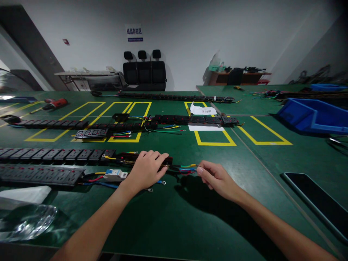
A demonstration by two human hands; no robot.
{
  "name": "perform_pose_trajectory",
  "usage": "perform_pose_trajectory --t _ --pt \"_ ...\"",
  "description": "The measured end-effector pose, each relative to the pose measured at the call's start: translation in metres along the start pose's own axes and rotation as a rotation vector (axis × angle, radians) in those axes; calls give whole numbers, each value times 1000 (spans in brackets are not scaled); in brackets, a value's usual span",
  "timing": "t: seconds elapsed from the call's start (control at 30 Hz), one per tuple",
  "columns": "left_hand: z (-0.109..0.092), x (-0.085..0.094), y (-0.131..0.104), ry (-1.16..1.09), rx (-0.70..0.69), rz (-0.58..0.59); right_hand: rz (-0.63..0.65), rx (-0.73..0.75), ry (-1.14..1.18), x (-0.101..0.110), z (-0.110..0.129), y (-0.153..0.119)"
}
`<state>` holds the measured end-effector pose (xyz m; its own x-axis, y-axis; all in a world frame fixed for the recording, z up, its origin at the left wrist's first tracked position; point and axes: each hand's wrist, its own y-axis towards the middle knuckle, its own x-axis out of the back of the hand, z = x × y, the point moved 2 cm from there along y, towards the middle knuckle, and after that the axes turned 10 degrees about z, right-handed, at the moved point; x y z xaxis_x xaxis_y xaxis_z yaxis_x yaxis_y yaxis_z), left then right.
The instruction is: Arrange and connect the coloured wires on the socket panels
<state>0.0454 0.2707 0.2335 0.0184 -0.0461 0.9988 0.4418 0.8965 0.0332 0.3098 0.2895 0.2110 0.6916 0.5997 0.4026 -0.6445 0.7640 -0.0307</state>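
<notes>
Black strip (pixel 170 160) sits under downturned left hand (pixel 148 167); right hand (pixel 216 179) pinches wires (pixel 188 169)

wall sign (pixel 134 31): 成品存放区 | blue strip (pixel 135 39): illegible | paper (pixel 202 109): characters unclear

Under dim, greyish light the far right sinks nearly to black, a heavy shadow spreads over the green table (pixel 168 224) beneath the right hand (pixel 217 177), clear plastic (pixel 29 221) glints at near left, and wide-angle distortion tilts the far-left door (pixel 29 47).
</notes>
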Motion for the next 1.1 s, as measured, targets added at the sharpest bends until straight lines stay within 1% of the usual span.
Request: perform_pose_trajectory --t 0.37,0.57,0.87,0.93,1.1 --pt "1 -2 0 -7 -7 -22 -4 4 -16 0 -1 0" --pt "0 -1 0 -3 -9 -14 -25 39 -5 -1 0 -1" --pt "0 0 -1 -1 -1 -15 53 108 -28 -3 7 -4" --pt "0 -1 -1 1 -1 -11 31 111 -58 -2 7 -3" --pt "0 -2 0 -1 -2 1 -86 68 -158 3 2 1"
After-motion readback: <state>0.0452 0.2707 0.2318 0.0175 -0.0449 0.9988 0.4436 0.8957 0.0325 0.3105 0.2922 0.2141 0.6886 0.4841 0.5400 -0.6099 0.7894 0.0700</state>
